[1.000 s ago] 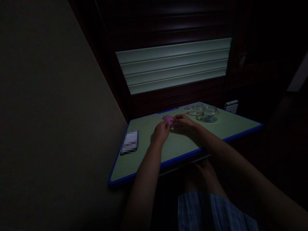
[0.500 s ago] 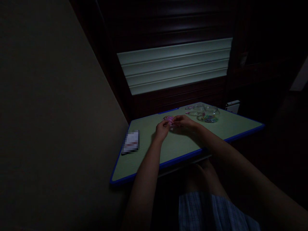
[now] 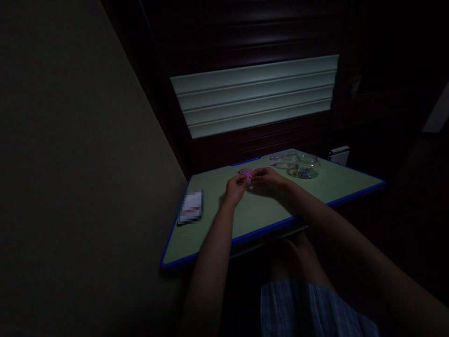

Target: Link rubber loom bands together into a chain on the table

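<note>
The room is dim. My left hand (image 3: 234, 188) and my right hand (image 3: 268, 179) meet over the middle of a small green table with a blue rim (image 3: 266, 228). Both have their fingers closed in a pinch on a small pink object (image 3: 246, 174) held between them just above the tabletop. Its shape is too small and dark to make out. Behind my right hand stands a clear glass bowl (image 3: 306, 167) with several coloured small pieces in it.
A second clear dish (image 3: 285, 160) sits beside the bowl at the table's far edge. A small flat packet (image 3: 191, 207) lies at the table's left end. A plain wall runs along the left, a dark slatted panel stands behind, and my knees are under the table.
My hands have drawn slightly closer together around the pink object and shifted a little away from me. Nothing else on the table moved.
</note>
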Tool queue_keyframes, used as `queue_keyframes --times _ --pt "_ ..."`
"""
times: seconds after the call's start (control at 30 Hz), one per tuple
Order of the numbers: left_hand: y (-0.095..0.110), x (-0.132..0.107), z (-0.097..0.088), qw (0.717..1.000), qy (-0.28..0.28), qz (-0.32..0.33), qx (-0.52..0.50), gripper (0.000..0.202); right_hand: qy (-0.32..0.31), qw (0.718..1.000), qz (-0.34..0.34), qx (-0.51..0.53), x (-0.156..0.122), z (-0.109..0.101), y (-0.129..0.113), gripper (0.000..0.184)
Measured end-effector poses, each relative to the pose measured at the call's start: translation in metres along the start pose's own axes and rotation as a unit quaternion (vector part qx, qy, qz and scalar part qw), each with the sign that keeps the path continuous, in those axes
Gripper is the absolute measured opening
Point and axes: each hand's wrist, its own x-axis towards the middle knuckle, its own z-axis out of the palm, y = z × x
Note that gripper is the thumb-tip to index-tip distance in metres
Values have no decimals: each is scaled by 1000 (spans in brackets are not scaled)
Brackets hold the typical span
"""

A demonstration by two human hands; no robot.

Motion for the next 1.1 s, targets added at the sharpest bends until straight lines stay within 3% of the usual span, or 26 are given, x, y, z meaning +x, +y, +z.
queue_keyframes --times 0.2,0.47,0.63,0.77,0.87,0.97,1.1 --pt "-1 1 -1 1000 10 2 13 18 14 1000 6 -4 -1 1 -3 17" --pt "3 0 -2 999 25 8 23 15 100 994 36 -20 -4 5 -17 10" --pt "4 -1 -2 999 20 21 37 14 79 996 37 -27 -4 4 -13 13" --pt "7 -1 -3 992 23 78 96 11 31 999 37 -19 -1 -1 -1 23" --pt "13 -7 -6 967 32 160 195 15 18 999 42 -7 3 -2 5 26" --pt "24 -15 -8 922 10 233 308 19 24 999 49 -1 3 -1 4 29" --pt "35 -22 -11 875 17 268 402 21 27 998 48 -9 0 2 -2 33"
